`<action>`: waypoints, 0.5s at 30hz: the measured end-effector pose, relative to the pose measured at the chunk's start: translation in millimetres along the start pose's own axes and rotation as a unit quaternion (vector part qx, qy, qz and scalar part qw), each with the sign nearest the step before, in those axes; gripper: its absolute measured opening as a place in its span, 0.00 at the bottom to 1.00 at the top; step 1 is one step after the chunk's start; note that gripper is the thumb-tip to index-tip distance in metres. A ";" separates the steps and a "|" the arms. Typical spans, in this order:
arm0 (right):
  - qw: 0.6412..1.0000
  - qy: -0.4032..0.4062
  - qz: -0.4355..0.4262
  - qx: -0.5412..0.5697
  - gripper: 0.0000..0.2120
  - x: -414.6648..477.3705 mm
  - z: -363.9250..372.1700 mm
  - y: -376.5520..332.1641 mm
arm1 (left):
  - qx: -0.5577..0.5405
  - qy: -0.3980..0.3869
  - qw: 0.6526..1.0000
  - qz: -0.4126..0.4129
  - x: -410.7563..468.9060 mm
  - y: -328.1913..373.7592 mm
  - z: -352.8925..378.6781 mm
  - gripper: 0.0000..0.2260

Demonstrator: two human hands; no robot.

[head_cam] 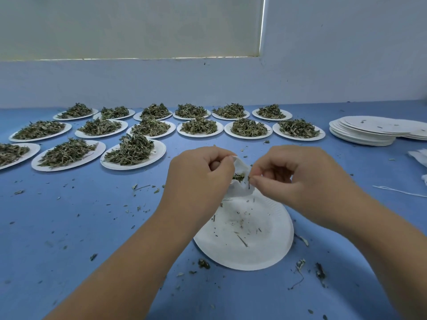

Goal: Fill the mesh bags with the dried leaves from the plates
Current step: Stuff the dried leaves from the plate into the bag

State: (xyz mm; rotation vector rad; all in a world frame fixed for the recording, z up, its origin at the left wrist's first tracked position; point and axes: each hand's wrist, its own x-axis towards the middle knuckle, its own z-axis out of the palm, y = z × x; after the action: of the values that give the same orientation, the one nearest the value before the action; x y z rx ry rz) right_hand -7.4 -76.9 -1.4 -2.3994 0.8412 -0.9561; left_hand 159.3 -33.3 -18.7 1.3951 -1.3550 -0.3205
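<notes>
Nearest the person, under both wrists, a white paper plate [254, 252] lies on the blue table [80, 227], bare but for a few stems and crumbs. Loose leaf bits [204, 263] lie scattered on the table round it, on the outer side of each forearm. Above the plate's far rim the two hands meet over a small white mesh bag [239, 192]. The left hand [198, 179] has its fingers curled in and pinches the left edge of the bag's mouth. The right hand [298, 181] nips the right edge between thumb and forefinger, its other fingers folded loosely. The bag hangs between them with its mouth spread, and dried leaves [239, 177] show green inside it. Its lower end reaches the plate's far rim. Just beyond the left hand and off to its left, a heaped plate [134, 155] of leaves begins three rows of filled plates [201, 128] that run back across the table. Well off to the right of the right hand lie a white string [399, 192] and, farther back, a stack of empty plates [362, 135]. Some white pieces [418, 158] sit at the picture's edge, too cut off to tell what they are. Beyond everything stands a pale wall [231, 84] with a blind [138, 26] drawn above it.
</notes>
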 end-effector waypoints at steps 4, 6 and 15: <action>0.989 0.078 -0.019 -0.126 0.04 5.8 20.7 -1.3 | -0.017 -0.015 1.000 -0.009 -1.4 0.3 4.5 0.09; 0.986 0.090 -0.006 -0.139 0.03 9.1 27.8 -1.8 | -0.013 -0.016 1.000 -0.011 -1.6 0.7 5.5 0.09; 0.984 0.074 0.157 0.048 0.12 10.0 27.0 3.5 | -0.038 0.001 0.999 -0.022 -3.1 3.5 5.6 0.08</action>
State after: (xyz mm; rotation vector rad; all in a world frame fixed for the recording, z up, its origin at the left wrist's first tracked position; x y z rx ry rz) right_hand 16.6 -82.0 -16.9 -2.0535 1.1580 -1.0297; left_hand 152.1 -32.7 -19.3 1.3624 -1.2987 -0.3946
